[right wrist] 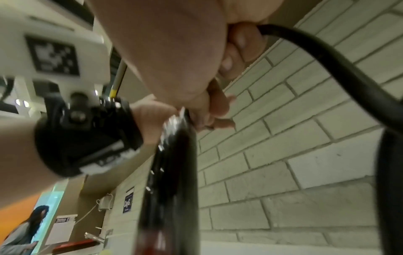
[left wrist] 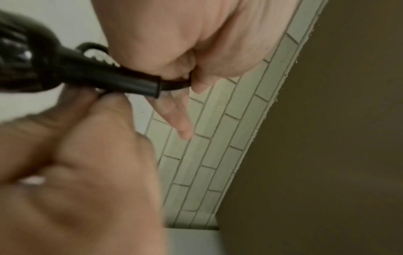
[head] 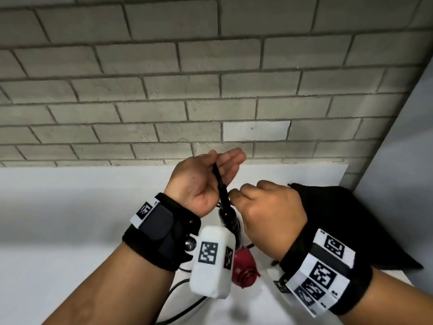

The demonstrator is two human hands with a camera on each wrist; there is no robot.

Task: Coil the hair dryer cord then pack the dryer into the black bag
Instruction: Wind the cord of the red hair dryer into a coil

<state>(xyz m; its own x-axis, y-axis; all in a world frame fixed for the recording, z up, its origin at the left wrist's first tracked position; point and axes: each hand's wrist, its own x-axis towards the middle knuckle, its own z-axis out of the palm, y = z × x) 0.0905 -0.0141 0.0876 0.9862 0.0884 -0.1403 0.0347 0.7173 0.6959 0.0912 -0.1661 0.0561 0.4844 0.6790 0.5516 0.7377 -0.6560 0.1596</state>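
Note:
The hair dryer hangs between my hands above the white table (head: 70, 231), its black handle (head: 228, 221) on top and its red body (head: 243, 266) below. My left hand (head: 210, 174) is palm up and pinches the black cord (left wrist: 174, 85) just past the stiff sleeve (left wrist: 109, 75) at the handle's end, with the other fingers stretched out. My right hand (head: 264, 207) is a fist beside it, its fingers (right wrist: 237, 41) curled round the cord (right wrist: 327, 57), which loops away to the right. The black bag (head: 351, 219) lies flat on the table behind my right wrist.
A grey brick wall (head: 210, 90) rises just behind the table. More black cord (head: 182, 301) trails over the table below my left wrist. In the right wrist view, a person (right wrist: 26, 229) sits far off at the lower left.

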